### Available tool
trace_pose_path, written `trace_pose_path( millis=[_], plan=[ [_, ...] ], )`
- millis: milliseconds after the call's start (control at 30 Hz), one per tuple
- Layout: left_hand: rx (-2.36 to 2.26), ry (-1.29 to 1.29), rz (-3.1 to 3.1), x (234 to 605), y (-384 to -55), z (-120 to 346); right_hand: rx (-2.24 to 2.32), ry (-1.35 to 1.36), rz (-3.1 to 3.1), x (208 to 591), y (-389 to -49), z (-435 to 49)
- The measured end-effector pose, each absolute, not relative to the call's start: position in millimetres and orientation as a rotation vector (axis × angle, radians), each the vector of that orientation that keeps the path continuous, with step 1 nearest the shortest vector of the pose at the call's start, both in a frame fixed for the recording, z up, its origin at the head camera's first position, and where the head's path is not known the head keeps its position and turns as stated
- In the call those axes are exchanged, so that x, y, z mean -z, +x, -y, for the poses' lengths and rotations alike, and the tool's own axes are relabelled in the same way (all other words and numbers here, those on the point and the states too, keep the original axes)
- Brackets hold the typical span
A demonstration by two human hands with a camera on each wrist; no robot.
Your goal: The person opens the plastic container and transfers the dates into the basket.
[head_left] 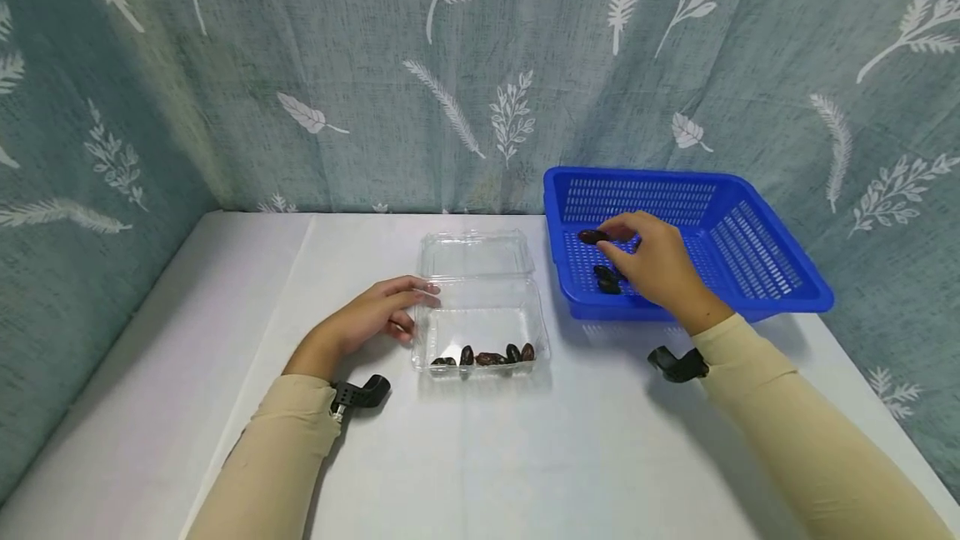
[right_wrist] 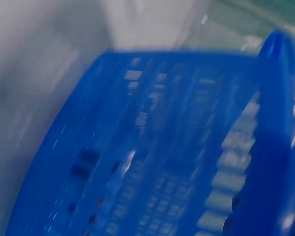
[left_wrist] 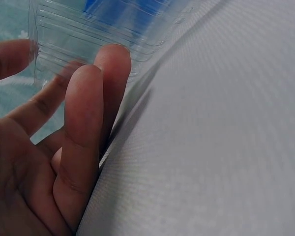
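In the head view, my right hand (head_left: 656,261) pinches a dark brown date (head_left: 592,237) between thumb and fingertips, above the left part of a blue basket (head_left: 780,307). Below it, more dates (head_left: 608,286) lie on the basket floor. My left hand (head_left: 378,309) touches the left side of a clear plastic container (head_left: 480,325), some fingers reaching over its rim. Those fingers look mostly straight in the left wrist view. Several dates (head_left: 491,358) lie along the container's near side. The blurred right wrist view shows the basket (right_wrist: 187,64) but not the held date.
The container's hinged lid (head_left: 476,254) lies folded back behind it. A white cloth (head_left: 480,473) covers the table. Leaf-patterned curtains (head_left: 360,90) hang behind and at the sides, close to the basket's far rim.
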State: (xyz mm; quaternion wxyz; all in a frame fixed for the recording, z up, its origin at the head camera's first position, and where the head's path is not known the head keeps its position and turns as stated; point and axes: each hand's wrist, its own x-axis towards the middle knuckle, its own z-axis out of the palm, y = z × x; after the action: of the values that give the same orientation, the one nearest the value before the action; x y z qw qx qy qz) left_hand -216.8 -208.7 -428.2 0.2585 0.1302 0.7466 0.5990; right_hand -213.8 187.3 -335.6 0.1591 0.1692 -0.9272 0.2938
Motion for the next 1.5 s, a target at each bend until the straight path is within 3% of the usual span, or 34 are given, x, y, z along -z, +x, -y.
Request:
trace_pose_path(
  millis=[533, 1300, 1500],
  plan=[
    [-1.629, 0.352, -2.015, 426, -215, 208, -0.652, 0.468, 3.082, 349, -251, -209],
    [-1.636, 0.34, -2.018, 423, -213, 212, -0.561, 0.597, 3.141, 353, -256, -202],
    [-1.618, 0.34, -2.015, 421, -214, 209, -0.613, 0.497, 3.02, 344, -249, -203]
  ],
)
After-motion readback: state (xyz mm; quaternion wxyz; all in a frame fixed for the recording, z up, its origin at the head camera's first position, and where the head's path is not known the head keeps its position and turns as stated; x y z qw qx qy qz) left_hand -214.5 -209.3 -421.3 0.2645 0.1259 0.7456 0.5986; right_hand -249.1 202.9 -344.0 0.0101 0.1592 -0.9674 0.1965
